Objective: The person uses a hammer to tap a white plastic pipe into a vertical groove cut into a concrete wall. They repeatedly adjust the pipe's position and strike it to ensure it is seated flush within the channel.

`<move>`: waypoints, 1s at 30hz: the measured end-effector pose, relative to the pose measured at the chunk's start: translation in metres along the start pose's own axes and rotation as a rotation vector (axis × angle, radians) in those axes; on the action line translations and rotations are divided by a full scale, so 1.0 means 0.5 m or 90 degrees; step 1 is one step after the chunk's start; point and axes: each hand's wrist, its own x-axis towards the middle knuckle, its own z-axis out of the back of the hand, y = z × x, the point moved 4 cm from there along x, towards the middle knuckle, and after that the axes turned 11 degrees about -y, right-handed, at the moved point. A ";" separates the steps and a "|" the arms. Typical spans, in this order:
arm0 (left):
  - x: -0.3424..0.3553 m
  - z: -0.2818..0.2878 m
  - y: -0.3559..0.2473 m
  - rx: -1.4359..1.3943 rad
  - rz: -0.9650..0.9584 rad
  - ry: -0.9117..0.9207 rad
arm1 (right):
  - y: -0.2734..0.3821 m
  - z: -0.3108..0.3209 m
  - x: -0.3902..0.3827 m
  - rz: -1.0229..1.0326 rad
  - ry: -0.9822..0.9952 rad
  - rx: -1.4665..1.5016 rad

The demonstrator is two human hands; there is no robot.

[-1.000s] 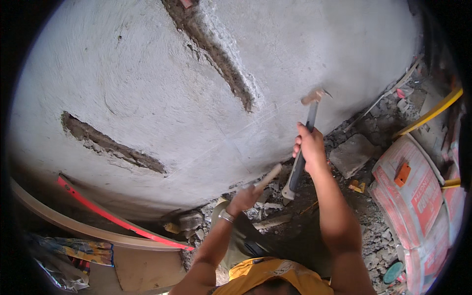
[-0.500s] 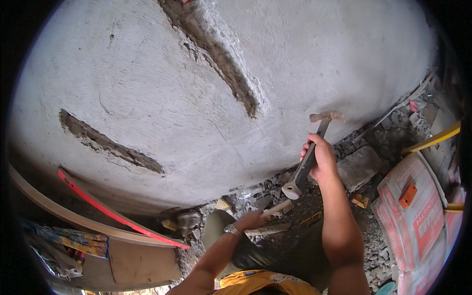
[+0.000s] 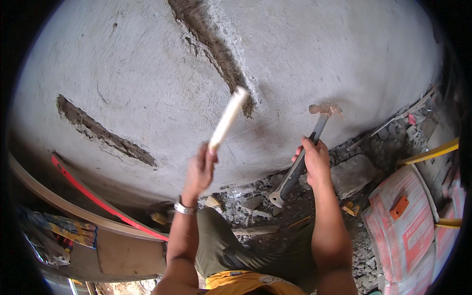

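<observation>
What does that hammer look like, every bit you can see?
The hammer has a brown, rusty-looking metal head, blunt at one end and apparently curving to a claw at the other. Its straight handle is dark grey, ending in a pale butt. It slants, head up and rightward. The right hand grips the handle below the head. In view it overlaps the lower wall and rubble; whether it touches either is unclear.

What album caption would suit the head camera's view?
Right hand gripping a hammer, left hand a motion-blurred pale rod, before a grooved grey wall.
</observation>
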 end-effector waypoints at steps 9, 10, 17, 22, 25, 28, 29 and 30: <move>0.147 0.090 -0.178 0.129 -0.270 -0.234 | 0.028 -0.017 -0.034 0.087 0.051 -0.101; 0.149 0.084 -0.188 0.142 -0.277 -0.240 | 0.034 -0.018 -0.039 0.098 0.057 -0.115; 0.164 0.053 -0.188 0.130 -0.232 -0.242 | 0.043 -0.018 -0.045 0.558 -0.005 -0.360; 0.154 0.048 -0.191 0.132 -0.225 -0.249 | 0.141 -0.101 -0.139 0.536 0.080 -0.270; 0.149 0.037 -0.201 0.148 -0.286 -0.278 | 0.253 -0.164 -0.200 0.710 0.119 -0.215; 0.151 0.029 -0.196 0.128 -0.315 -0.299 | 0.325 -0.231 -0.210 0.855 0.088 -0.285; 0.152 0.030 -0.193 0.123 -0.312 -0.298 | 0.337 -0.253 -0.196 0.795 0.079 -0.383; 0.154 0.031 -0.192 0.117 -0.310 -0.299 | 0.349 -0.269 -0.184 0.733 0.069 -0.480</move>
